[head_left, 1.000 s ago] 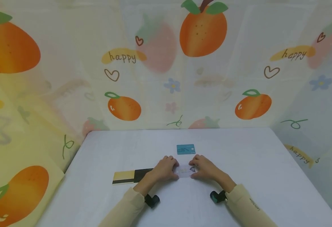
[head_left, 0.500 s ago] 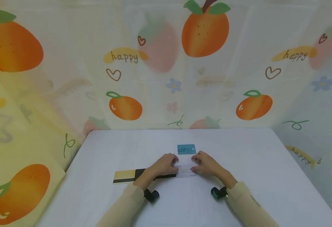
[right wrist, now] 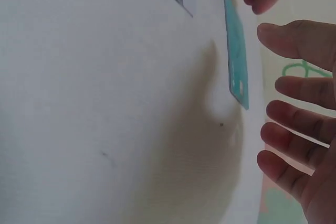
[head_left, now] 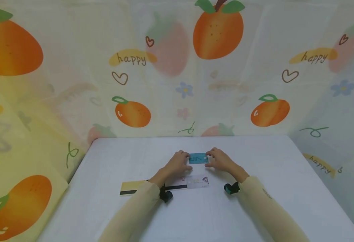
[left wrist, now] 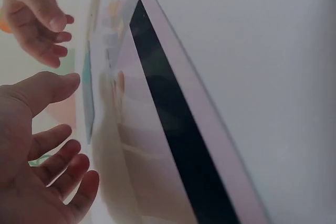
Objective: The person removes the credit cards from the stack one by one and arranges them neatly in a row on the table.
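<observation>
A teal bank card (head_left: 198, 158) lies flat on the white table, with a hand at each of its short ends. My left hand (head_left: 178, 162) is at its left end, fingers spread and relaxed in the left wrist view. At the right end is my right hand (head_left: 220, 160); the right wrist view shows its fingers (right wrist: 294, 121) apart, with a gap to the card. Nearer to me, a pale card (head_left: 197, 182) with a small dark picture lies end to end with a pinkish card (head_left: 177, 183) that has a black stripe.
A gold card (head_left: 131, 187) with a dark stripe lies farther left in the same row. My left sleeve (head_left: 134, 208) hides the part of the row between it and the pinkish card. A patterned cloth wall (head_left: 165, 101) stands behind the table (head_left: 255, 151).
Both hands have left the pale card and moved forward to the two ends of the teal card. The pale card now shows fully, in line with the pinkish one. The teal card stays in place.
</observation>
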`<state>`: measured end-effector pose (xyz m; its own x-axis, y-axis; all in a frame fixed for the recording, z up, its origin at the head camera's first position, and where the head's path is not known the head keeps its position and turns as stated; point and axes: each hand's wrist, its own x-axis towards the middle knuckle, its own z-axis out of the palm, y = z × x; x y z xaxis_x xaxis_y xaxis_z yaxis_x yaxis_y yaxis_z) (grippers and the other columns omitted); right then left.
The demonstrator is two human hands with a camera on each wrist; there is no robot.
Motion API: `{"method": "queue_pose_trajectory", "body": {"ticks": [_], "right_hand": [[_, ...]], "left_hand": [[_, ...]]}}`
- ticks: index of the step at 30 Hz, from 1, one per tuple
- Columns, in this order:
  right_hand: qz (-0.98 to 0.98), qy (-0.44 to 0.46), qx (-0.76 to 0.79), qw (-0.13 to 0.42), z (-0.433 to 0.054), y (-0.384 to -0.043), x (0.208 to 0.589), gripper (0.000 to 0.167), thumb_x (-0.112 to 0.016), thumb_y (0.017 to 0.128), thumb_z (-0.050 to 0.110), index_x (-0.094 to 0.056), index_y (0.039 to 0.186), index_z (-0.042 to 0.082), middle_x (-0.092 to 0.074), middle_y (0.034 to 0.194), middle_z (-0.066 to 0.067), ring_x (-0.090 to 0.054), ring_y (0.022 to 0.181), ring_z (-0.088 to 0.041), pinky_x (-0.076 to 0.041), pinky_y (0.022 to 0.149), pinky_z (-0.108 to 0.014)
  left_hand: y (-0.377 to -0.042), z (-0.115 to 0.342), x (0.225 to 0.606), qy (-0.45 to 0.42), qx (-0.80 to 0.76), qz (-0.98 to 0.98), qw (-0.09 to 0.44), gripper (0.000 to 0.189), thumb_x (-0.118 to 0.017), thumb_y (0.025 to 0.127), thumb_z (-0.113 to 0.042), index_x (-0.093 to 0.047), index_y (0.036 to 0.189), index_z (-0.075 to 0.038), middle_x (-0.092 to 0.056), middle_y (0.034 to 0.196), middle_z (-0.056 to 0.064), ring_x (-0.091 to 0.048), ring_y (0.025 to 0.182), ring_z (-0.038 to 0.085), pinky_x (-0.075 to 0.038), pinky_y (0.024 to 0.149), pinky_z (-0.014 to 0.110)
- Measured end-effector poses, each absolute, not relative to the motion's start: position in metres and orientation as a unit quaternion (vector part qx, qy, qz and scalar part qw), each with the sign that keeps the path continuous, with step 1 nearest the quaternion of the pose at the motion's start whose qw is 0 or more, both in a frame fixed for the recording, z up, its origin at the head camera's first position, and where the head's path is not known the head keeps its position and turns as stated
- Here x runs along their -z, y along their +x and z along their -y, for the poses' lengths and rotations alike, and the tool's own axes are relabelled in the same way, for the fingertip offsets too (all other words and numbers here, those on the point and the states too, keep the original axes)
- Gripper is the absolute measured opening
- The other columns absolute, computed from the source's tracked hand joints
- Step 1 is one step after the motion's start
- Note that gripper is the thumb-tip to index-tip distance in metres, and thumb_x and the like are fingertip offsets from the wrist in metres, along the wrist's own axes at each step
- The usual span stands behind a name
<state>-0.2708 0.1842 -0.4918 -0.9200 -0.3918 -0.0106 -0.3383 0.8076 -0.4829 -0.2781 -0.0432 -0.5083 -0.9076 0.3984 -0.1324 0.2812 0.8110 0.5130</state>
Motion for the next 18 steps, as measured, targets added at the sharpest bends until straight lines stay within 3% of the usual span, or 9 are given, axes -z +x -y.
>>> {"method": "queue_pose_trajectory", "body": {"ticks": [4,12,18], "right_hand": [[-0.953,-0.194,0.221,0.066,-0.182,-0.282,0.491,0.050,-0.077,0.081,0.025,-0.063,0.122,-0.002,-0.060,0.113,-0.018,-0.056,0.103,-0.029,-0.047,0.095,-0.046],[-0.960,-0.193,0.184,0.090,-0.177,-0.299,0.495,0.055,-0.079,0.078,0.022,-0.061,0.125,-0.001,-0.059,0.119,-0.016,-0.056,0.111,-0.030,-0.044,0.102,-0.046],[-0.960,-0.182,0.177,0.116,-0.172,-0.306,0.497,0.055,-0.080,0.078,0.020,-0.062,0.126,0.001,-0.060,0.119,-0.013,-0.056,0.108,-0.026,-0.045,0.101,-0.043]], "left_hand": [[-0.286,0.039,0.513,0.174,-0.244,-0.947,0.112,0.062,-0.073,0.085,-0.035,-0.052,0.138,-0.013,-0.051,0.135,0.007,-0.047,0.122,0.021,-0.039,0.109,0.039],[-0.298,0.034,0.517,0.190,-0.225,-0.951,0.095,0.062,-0.073,0.083,-0.033,-0.053,0.138,-0.011,-0.052,0.132,0.007,-0.047,0.116,0.020,-0.042,0.103,0.036],[-0.302,0.032,0.515,0.192,-0.218,-0.951,0.104,0.061,-0.073,0.083,-0.031,-0.054,0.137,-0.011,-0.053,0.132,0.007,-0.047,0.114,0.021,-0.043,0.101,0.036]]}}
